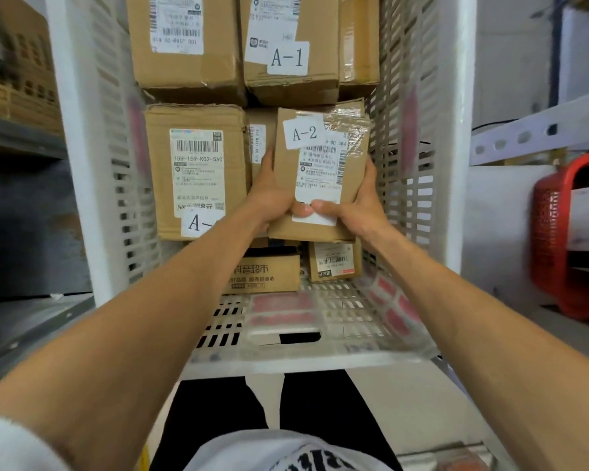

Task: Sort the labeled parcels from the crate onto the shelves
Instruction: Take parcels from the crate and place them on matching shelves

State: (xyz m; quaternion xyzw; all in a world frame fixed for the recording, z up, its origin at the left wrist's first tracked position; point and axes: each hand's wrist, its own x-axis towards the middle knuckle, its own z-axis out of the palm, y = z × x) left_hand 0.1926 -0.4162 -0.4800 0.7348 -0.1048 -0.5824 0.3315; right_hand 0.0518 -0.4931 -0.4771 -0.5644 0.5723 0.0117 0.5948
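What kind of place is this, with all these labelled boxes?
Most likely a parcel sorting or storage room. A white plastic crate holds the A-2 box and the A-1 box, both cardboard with shipping labels, and a metal shelf stands beside it.

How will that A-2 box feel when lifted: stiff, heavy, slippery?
Probably stiff: the A-2 box is cardboard, though its crumpled top edge suggests some give. Likely light: the left hand and right hand hold it by its lower half. The glossy tape may be slippery.
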